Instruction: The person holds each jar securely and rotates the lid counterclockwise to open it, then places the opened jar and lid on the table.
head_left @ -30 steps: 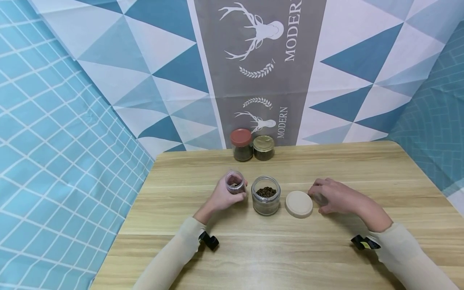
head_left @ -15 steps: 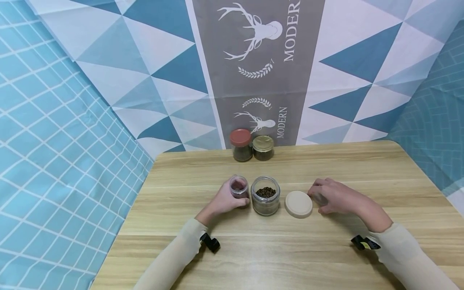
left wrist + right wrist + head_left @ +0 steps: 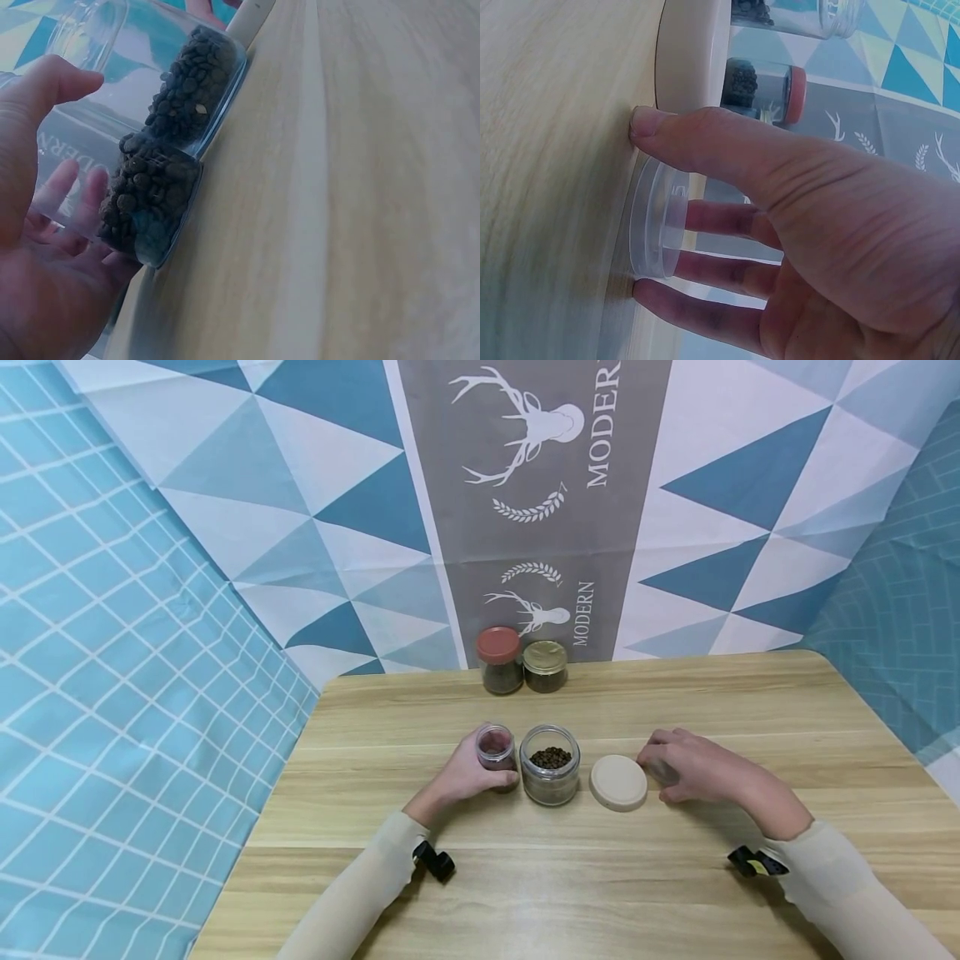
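My left hand (image 3: 461, 777) holds a small clear jar (image 3: 154, 187), its thumb on the near side and fingers behind. Uncapped and upright, this jar has dark pellets in its bottom. Right beside it stands a larger open clear jar (image 3: 550, 787), also partly filled with dark pellets. A beige round lid (image 3: 618, 782) lies flat to the right of the large jar. Further right, my right hand (image 3: 705, 768) is low over the table with thumb and fingers around a clear plastic lid (image 3: 658, 225), which sits at the tabletop.
At the back of the wood-grain table (image 3: 585, 885) a jar with a red lid (image 3: 498, 647) and a shorter jar with a gold lid (image 3: 545, 662) stand side by side, close to the patterned backdrop (image 3: 525, 543).
My left hand has brought the small jar slightly right and down, close against the large jar. The right hand and the clear lid have stayed put.
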